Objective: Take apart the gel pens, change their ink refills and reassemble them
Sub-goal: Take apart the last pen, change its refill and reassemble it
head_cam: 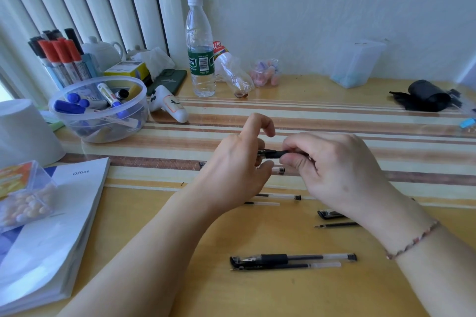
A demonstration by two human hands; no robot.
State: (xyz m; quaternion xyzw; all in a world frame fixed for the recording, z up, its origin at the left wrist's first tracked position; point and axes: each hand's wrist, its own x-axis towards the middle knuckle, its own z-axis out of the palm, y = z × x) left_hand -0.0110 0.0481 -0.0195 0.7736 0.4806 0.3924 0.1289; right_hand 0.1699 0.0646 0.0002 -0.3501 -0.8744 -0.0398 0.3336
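Above the striped wooden table (334,116), both hands pinch one slim black gel pen section (273,154) lying left-to-right between them, the left hand (231,170) at its tip end, the right hand (332,167) curled around its other end, equally near.

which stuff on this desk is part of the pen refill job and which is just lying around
Part of the job:
- black pen piece held by both hands, left and right
- whole pen
- loose refill
- pen cap
- clear barrel

Just lying about:
- water bottle
- tub of markers
- booklet
- white remote
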